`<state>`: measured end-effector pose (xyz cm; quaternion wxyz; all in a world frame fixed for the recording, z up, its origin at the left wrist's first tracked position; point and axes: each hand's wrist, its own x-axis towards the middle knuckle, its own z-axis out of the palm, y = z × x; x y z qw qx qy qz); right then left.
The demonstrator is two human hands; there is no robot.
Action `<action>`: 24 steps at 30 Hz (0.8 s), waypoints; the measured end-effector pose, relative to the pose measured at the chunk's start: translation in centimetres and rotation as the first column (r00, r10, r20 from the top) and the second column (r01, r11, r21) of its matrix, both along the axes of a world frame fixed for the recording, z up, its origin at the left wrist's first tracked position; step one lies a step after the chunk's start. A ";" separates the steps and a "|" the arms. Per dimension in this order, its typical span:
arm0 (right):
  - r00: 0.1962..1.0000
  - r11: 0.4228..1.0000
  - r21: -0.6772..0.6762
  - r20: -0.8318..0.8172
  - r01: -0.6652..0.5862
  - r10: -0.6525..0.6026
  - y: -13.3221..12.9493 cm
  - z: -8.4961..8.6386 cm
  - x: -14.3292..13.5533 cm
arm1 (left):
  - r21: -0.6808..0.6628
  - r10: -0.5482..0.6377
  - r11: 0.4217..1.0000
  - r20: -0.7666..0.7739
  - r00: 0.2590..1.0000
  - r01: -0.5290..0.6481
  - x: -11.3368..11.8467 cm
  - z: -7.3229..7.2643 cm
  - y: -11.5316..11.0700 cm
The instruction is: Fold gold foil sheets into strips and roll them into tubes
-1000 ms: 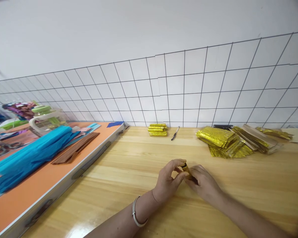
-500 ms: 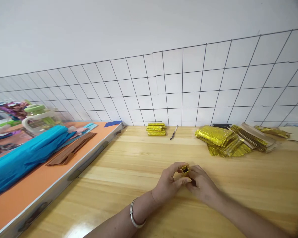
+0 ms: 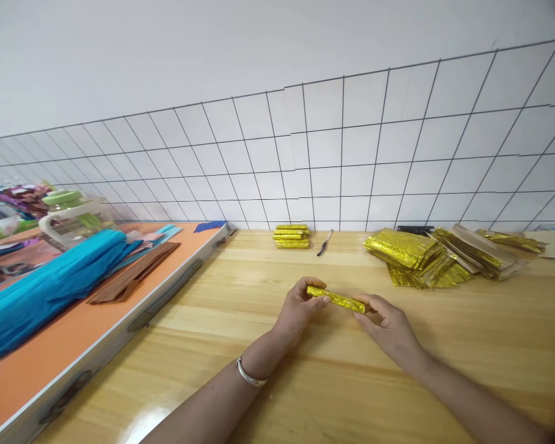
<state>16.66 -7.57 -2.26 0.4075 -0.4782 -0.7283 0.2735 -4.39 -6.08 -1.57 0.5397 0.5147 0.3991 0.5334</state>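
Where tbl ends, prob. tiled wall.

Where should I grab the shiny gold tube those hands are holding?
Probably pinch the gold tube at its bare middle, coming from above, across its narrow width: it's long and thin, lying slantwise, and the left hand and right hand hold it near its ends.

Along the back edge of the bench, left to right: stacked tubes, pen, heaped sheets. Before these, between left hand and right hand: one tube. On the board at left: jug behind bundle.
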 end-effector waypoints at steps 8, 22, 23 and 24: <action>0.999 0.999 0.027 -0.019 -0.031 0.032 -0.2 0.2 -0.3 | 0.142 -0.131 0.962 -0.513 0.848 0.234 -1.4 -1.2 0.9; 0.995 0.958 0.271 0.049 -0.099 0.089 -2.4 2.6 -1.3 | 0.234 -0.152 0.889 -0.659 0.737 0.393 0.9 0.7 -1.6; 0.995 0.958 0.269 0.051 -0.096 0.086 -2.4 2.6 -1.2 | 0.234 -0.150 0.891 -0.657 0.739 0.389 0.8 0.7 -1.6; 0.995 0.960 0.265 0.051 -0.093 0.082 -2.3 2.6 -1.2 | 0.230 -0.153 0.893 -0.654 0.741 0.387 0.8 0.7 -1.6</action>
